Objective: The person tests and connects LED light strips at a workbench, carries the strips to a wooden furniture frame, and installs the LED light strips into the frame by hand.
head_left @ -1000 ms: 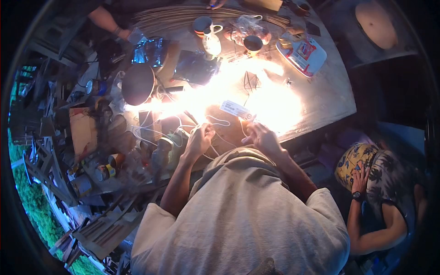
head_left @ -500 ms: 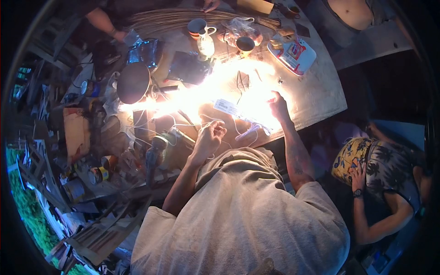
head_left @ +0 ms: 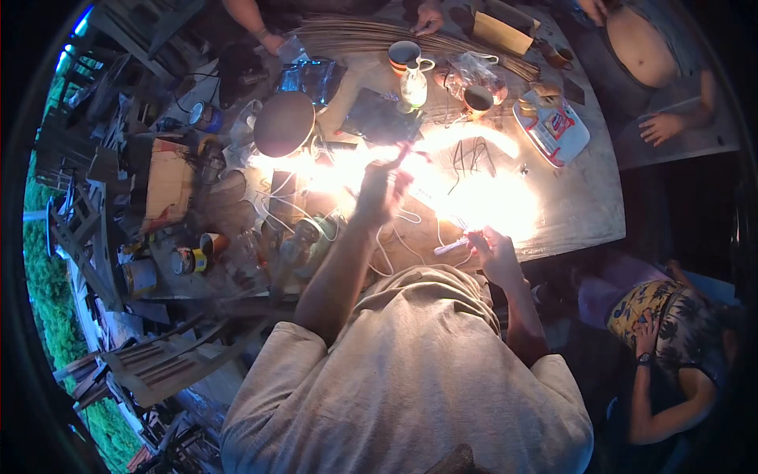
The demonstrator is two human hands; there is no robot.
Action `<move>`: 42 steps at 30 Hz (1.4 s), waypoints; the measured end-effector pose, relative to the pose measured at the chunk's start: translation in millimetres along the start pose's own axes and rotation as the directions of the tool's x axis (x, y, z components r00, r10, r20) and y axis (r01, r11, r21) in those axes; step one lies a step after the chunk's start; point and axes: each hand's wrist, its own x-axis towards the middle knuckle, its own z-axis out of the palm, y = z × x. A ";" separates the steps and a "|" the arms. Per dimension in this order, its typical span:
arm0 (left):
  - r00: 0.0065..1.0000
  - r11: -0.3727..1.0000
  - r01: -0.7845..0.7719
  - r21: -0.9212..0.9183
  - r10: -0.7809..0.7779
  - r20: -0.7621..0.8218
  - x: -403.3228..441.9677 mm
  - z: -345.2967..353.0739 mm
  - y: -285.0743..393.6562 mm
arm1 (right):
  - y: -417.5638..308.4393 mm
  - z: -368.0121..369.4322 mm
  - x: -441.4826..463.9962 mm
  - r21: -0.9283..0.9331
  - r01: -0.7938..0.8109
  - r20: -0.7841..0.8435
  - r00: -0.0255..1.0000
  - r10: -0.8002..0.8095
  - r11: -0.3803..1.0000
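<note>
My left hand (head_left: 381, 193) is raised over the bright glare at the middle of the table, its fingers bent; whether it holds anything is lost in blur and glare. My right hand (head_left: 495, 251) is closed near the table's front edge, on a white cord bundle (head_left: 452, 246) that sticks out to its left. White cord (head_left: 384, 251) loops across the table between my hands and runs left. Thin dark bent wires (head_left: 472, 158) lie beyond my right hand. A dark flat packet (head_left: 382, 115) lies past my left hand.
A round dark disc (head_left: 284, 125), cups (head_left: 478, 99), a white tray (head_left: 562, 146) and long thin rods (head_left: 347, 35) are on the table (head_left: 588, 209). Cans (head_left: 188, 261) stand left. Other people are at the far side and the right (head_left: 671, 332).
My left hand has moved forward and right over the glare. My right hand reached forward, then came back to the cord bundle. The view has shifted, and a person's hand shows at upper right.
</note>
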 end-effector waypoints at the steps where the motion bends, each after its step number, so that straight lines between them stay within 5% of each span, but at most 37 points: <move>1: 0.994 0.997 -0.056 -0.048 0.051 -0.099 0.3 -1.2 19.6 | 5.5 -1.8 -3.0 0.053 0.075 -0.045 0.996 -0.073 0.996; 2: 0.975 0.989 -0.118 -0.091 0.098 -0.200 0.8 -1.9 39.8 | 10.4 -5.1 -3.8 0.102 0.152 -0.092 0.985 -0.143 0.983; 4: 0.958 0.976 -0.180 0.118 0.201 -0.204 -20.5 11.5 100.3 | 17.3 -13.7 -3.2 0.099 0.151 -0.102 0.985 -0.141 0.984; 5: 0.974 0.978 -0.206 0.034 0.208 -0.089 -20.4 -25.2 124.7 | 19.6 -18.9 -1.8 0.094 0.138 -0.106 0.986 -0.128 0.986; 7: 0.943 0.959 -0.282 0.023 0.282 -0.175 -24.7 -25.5 157.0 | 25.1 -26.9 4.6 0.103 0.184 -0.103 0.980 -0.173 0.978; 8: 0.866 0.939 -0.326 0.106 0.342 -0.365 -32.0 3.1 173.1 | 23.0 -27.8 7.5 0.105 0.191 -0.100 0.978 -0.181 0.976; 10: 0.886 0.889 -0.448 0.092 0.455 -0.090 -25.7 -41.7 194.4 | 21.4 -30.0 11.1 0.044 0.248 -0.162 0.957 -0.238 0.968; 12: 0.873 0.867 -0.469 0.168 0.484 -0.061 -32.2 -43.8 207.0 | 30.2 -27.7 20.9 -0.037 0.347 -0.202 0.916 -0.347 0.937; 15: 0.894 0.885 -0.427 0.185 0.444 -0.064 -37.6 -59.3 219.3 | 28.0 -25.7 29.8 0.250 0.294 -0.200 0.948 -0.248 0.923; 16: 0.906 0.878 -0.422 0.227 0.419 0.065 -40.3 -56.1 222.6 | 27.0 -29.4 33.6 0.242 0.286 -0.208 0.949 -0.239 0.927; 18: 0.927 0.823 -0.320 0.469 0.374 -0.024 -56.5 -37.0 221.8 | 25.3 -36.7 38.2 0.241 0.329 -0.196 0.938 -0.286 0.913; 23: 0.939 0.743 -0.260 0.617 0.345 -0.020 -54.1 -62.7 228.0 | 21.3 -53.3 46.7 0.290 0.315 -0.172 0.946 -0.275 0.904; 29: 0.946 0.846 -0.263 0.464 0.320 -0.048 -62.2 -56.5 251.6 | 10.3 -85.1 53.7 0.144 0.305 -0.182 0.943 -0.278 0.942; 36: 0.928 0.738 -0.249 0.627 0.368 -0.064 -54.2 -72.9 272.0 | -6.7 -88.0 72.1 0.157 0.412 -0.144 0.909 -0.392 0.897; 38: 0.951 0.728 -0.115 0.676 0.277 -0.137 -49.3 -82.9 273.9 | -12.3 -80.0 74.9 0.020 0.309 -0.253 0.922 -0.294 0.951; 42: 0.950 0.769 -0.171 0.616 0.295 -0.105 -44.7 -98.0 280.2 | -1.4 -77.0 87.4 -0.161 0.344 -0.337 0.862 -0.379 0.925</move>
